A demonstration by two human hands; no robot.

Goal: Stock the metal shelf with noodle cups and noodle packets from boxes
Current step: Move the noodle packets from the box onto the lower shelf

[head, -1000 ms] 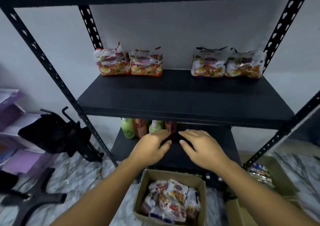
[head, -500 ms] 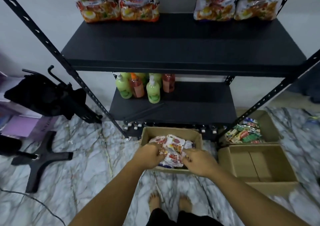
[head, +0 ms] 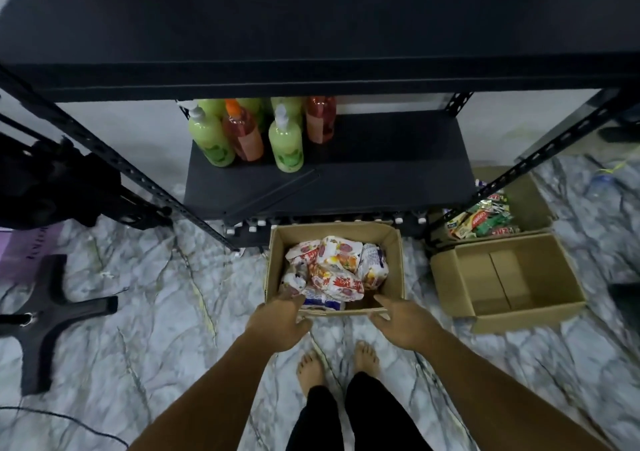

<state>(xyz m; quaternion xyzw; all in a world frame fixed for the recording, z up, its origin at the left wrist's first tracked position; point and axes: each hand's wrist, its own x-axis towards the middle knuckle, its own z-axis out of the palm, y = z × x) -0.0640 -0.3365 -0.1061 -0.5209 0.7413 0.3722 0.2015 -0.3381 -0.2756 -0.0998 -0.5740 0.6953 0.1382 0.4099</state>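
— Looking down from standing height, what lies at nine o'clock of the noodle box?
— Black chair base, on marble floor.
— Left hand?
— Left hand at the box's seven o'clock corner, fingers reaching over the rim. Whether they grip a packet cannot be told.
— Stock?
— Noodle packets heaped inside the box. Metal shelf at twelve, bottles on its lower board.
— Right hand?
— Right hand at five o'clock, fingers loosely spread, holding nothing. Empty box at three.
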